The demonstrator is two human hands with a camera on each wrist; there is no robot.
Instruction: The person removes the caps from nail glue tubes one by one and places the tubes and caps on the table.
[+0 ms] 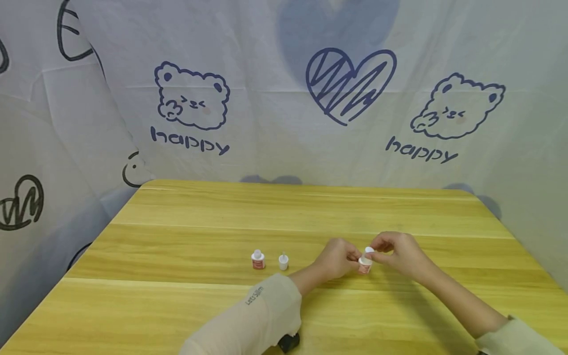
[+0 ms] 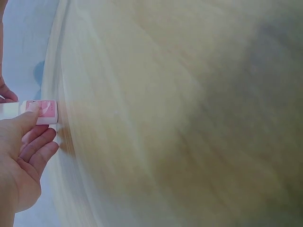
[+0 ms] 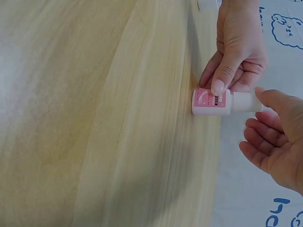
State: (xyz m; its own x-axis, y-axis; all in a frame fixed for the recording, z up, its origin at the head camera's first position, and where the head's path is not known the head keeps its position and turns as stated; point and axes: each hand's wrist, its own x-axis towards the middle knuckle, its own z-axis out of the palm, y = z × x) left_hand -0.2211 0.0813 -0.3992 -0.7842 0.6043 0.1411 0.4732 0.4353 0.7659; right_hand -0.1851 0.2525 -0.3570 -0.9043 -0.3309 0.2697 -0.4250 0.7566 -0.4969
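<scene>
My left hand (image 1: 338, 259) pinches a small white bottle (image 1: 365, 267) with a pink label between thumb and fingers. In the left wrist view the thumb lies across the label of that bottle (image 2: 47, 109). The bottle's white cap (image 3: 245, 101) is between the thumb and fingers of my right hand (image 1: 401, 254). Whether the cap is loose or tight on the neck I cannot tell. Left of both hands, a second pink-labelled bottle (image 1: 258, 260) stands upright, its nozzle uncovered. Beside it a white cap (image 1: 283, 262) rests with its thin stem pointing up.
The wooden table (image 1: 177, 305) has a light yellow grain. Behind it hangs a white cloth (image 1: 266, 113) with drawn bears, a heart and lettering. A small black object (image 1: 289, 341) shows by the left sleeve.
</scene>
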